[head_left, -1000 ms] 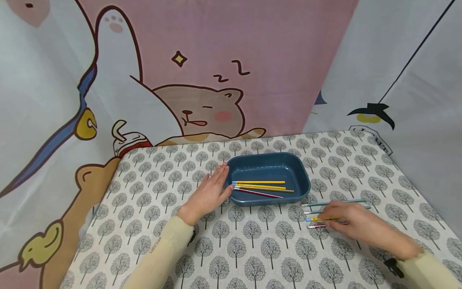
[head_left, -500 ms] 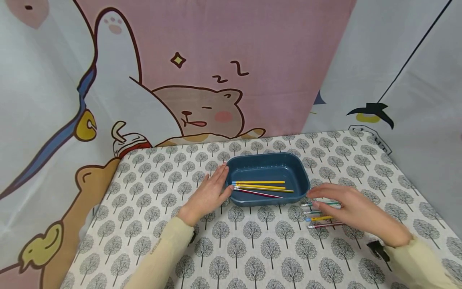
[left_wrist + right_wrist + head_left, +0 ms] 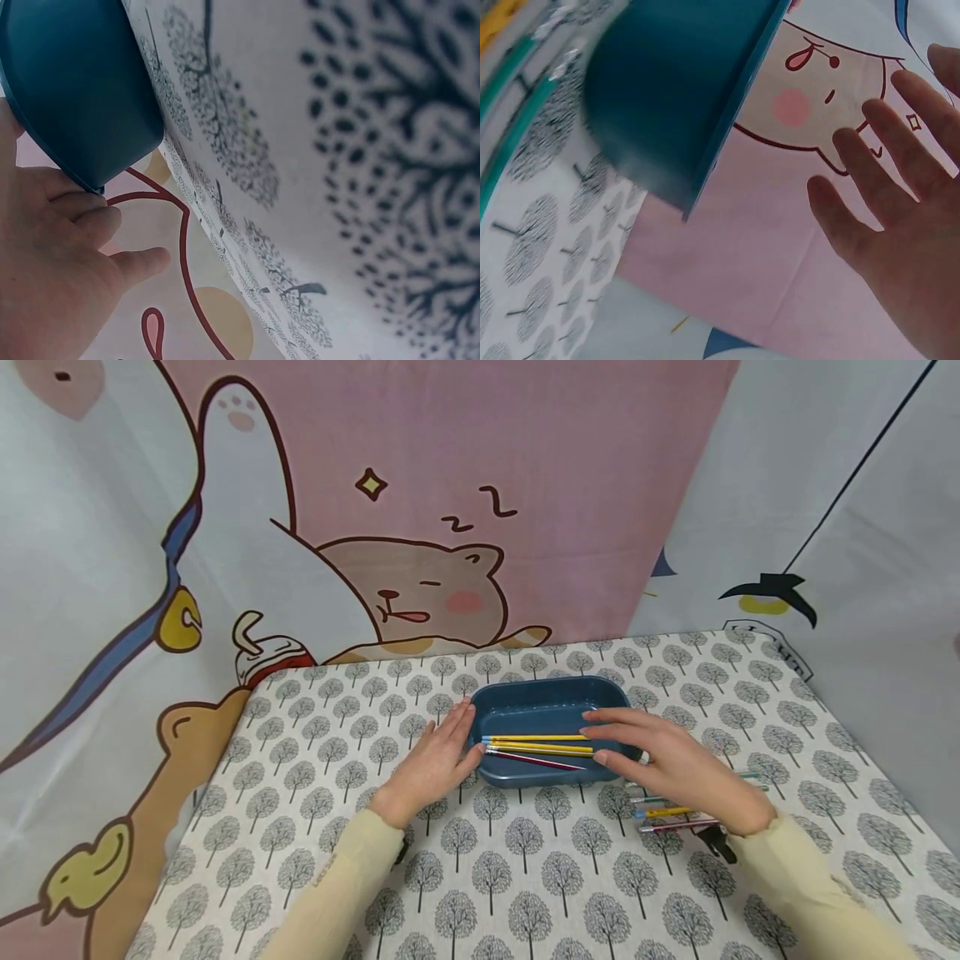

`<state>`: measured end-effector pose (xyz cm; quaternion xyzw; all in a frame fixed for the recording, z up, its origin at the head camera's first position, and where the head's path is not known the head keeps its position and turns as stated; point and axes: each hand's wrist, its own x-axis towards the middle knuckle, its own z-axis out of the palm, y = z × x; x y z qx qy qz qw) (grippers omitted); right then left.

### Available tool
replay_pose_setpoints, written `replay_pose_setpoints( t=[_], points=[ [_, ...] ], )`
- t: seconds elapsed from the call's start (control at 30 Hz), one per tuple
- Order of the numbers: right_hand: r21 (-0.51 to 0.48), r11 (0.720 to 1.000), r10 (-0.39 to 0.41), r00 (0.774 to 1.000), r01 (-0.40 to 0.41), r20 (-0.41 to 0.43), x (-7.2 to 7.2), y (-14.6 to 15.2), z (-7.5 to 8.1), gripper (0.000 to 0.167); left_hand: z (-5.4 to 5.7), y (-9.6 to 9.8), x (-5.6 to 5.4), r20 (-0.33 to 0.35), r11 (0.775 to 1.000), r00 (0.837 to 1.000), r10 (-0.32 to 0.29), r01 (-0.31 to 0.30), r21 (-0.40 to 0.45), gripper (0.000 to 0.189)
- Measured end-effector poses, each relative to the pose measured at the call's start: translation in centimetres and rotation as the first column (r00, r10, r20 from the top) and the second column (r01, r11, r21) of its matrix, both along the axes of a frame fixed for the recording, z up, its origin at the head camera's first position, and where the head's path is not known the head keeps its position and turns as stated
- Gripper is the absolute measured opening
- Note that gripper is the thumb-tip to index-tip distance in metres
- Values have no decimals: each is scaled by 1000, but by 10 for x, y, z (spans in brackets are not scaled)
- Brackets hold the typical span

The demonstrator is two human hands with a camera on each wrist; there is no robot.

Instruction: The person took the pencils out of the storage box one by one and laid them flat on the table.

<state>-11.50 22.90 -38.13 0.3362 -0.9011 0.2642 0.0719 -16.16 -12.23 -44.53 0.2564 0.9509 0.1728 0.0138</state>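
A dark blue rectangular tray lies on the table with several pencils inside, yellow ones and a dark red one. My left hand rests against the tray's left end, fingers straight along the rim. In the left wrist view the fingers of that hand touch the tray's edge. My right hand hovers over the tray's right end with fingers spread and nothing held. The right wrist view has this hand apart from the tray wall.
Right of the tray, several pencils lie side by side, partly under my right forearm: a yellow pencil, a dark red pencil and green ones. A tree-print cloth covers the table. Cartoon-print curtains stand behind.
My right hand has lifted from the row of pencils, opened, and moved left over the tray's right end. The left hand, tray and pencils have stayed in place.
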Motion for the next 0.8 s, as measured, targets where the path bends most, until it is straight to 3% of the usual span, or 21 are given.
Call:
replay_pose_setpoints(
  t=[0.37, 0.8],
  points=[
    [3, 999, 43, 999, -43, -28, -27, -35, 3, 45, -1, 0, -2, -4, 1000, 1000, -10, 10, 16, 70],
    [131, 991, -7, 1000, 3, 26, -52, -69, -9, 70, -1, 0, -1, 11, 1000, 1000, 2, -3, 31, 69]
  ],
)
